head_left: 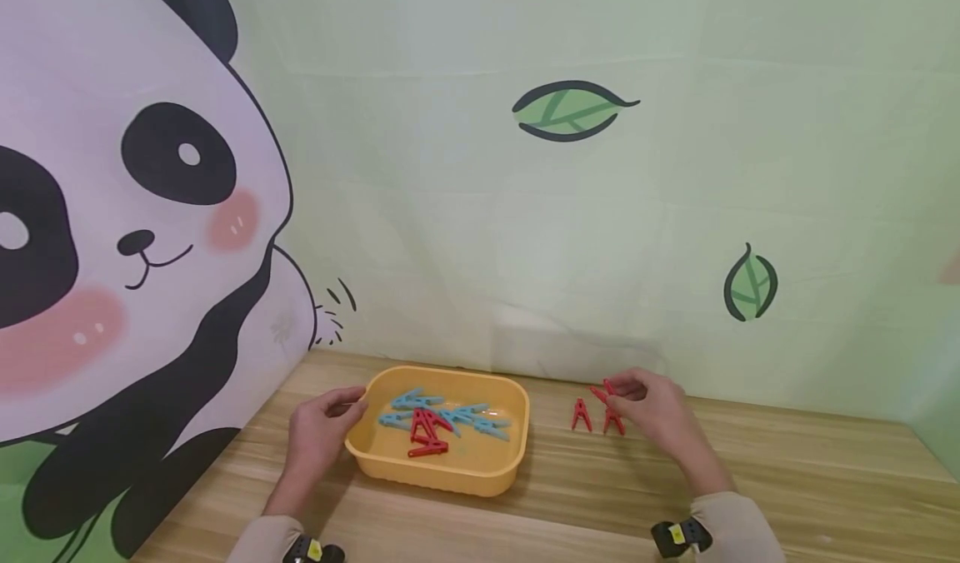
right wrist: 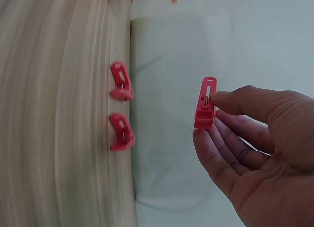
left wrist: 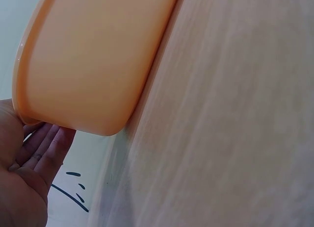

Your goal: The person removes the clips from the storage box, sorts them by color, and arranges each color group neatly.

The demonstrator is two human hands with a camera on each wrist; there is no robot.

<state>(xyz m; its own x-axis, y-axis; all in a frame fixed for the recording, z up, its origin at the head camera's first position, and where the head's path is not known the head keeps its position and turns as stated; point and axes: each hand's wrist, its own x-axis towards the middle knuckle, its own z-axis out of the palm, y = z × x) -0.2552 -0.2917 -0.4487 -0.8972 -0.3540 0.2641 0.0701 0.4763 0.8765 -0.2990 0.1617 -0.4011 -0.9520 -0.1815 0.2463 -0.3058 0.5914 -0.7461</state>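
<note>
My right hand pinches a red clothespin between thumb and fingers, raised above the table. Two more red clothespins stand below and beside it, one on the left and one partly under the held one in the head view. At the left end of a yellow plastic basin, my left hand holds the rim, its fingers against the outer wall. Inside the basin lie several light blue clothespins and a small pile of red clothespins.
The basin rests on a wood-grain table. Behind the table hangs a pale green cloth backdrop with printed leaves, and a large panda print fills the left side. Both wrists wear black straps.
</note>
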